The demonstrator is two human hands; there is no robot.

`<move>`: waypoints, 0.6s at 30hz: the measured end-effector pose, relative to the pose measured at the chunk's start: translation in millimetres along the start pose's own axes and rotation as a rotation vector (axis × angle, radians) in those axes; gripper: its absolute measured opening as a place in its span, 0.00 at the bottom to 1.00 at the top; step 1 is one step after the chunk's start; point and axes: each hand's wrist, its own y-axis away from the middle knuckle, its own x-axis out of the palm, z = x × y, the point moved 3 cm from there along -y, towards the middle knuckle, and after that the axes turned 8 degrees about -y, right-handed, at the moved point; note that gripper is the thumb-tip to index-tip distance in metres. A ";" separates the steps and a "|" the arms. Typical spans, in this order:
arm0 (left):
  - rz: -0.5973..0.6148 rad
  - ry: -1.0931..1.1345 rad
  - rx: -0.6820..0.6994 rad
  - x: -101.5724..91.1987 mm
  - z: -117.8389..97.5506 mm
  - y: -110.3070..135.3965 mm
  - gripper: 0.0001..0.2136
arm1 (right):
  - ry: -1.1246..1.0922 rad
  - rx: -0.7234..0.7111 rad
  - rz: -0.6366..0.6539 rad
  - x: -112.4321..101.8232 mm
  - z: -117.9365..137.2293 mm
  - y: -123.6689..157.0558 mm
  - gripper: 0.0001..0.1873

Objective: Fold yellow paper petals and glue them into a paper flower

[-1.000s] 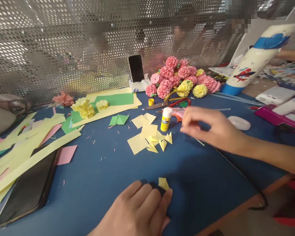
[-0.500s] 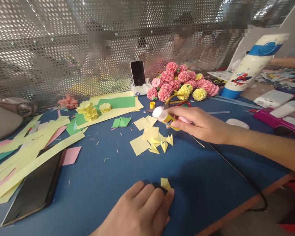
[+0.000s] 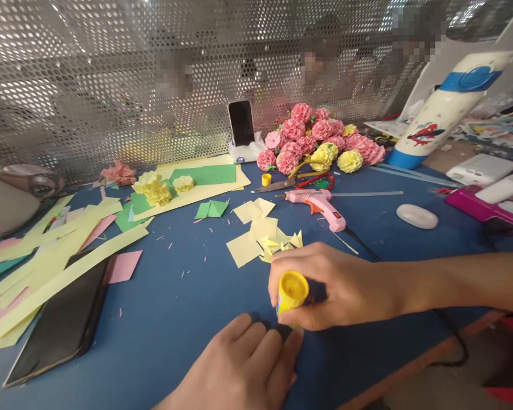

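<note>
My right hand [image 3: 350, 290] is closed around a small glue bottle [image 3: 291, 291], tipped over so its yellow base faces me and its nozzle points down at my left fingertips. My left hand [image 3: 243, 370] rests near the table's front edge with its fingers curled together. The small folded yellow paper piece it pinched a moment ago is hidden behind the bottle. Just beyond lie loose yellow paper squares and folded bits [image 3: 250, 242].
A pink glue gun [image 3: 318, 200] with its cord, scissors [image 3: 290, 181] and a yellow cap [image 3: 265, 179] lie mid-table. Pink and yellow paper flowers [image 3: 320, 142] and a propped phone [image 3: 241, 122] stand at the back. Paper strips and a dark phone [image 3: 55, 324] lie left. A white bottle [image 3: 444, 108] leans right.
My right hand picked the glue bottle up from the middle of the table, turned it over and brought it down to my left fingertips. The left hand stayed put.
</note>
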 end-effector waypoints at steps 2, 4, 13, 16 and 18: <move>0.003 0.015 -0.011 -1.2 0.7 -0.1 0.10 | 0.013 0.012 0.035 4.6 -1.8 0.8 0.08; 0.022 0.034 -0.019 -1.6 1.3 0.0 0.09 | 0.036 0.013 0.045 7.3 -2.3 1.7 0.08; -0.027 0.009 0.000 -0.6 1.2 0.1 0.11 | 0.100 0.009 0.032 -2.8 -1.9 9.7 0.07; -0.025 0.014 0.005 0.9 0.8 0.8 0.12 | 0.109 -0.044 -0.043 -9.6 3.1 13.0 0.06; -0.028 0.010 0.009 1.4 0.5 1.2 0.12 | 0.089 -0.083 -0.070 -9.2 5.9 12.8 0.06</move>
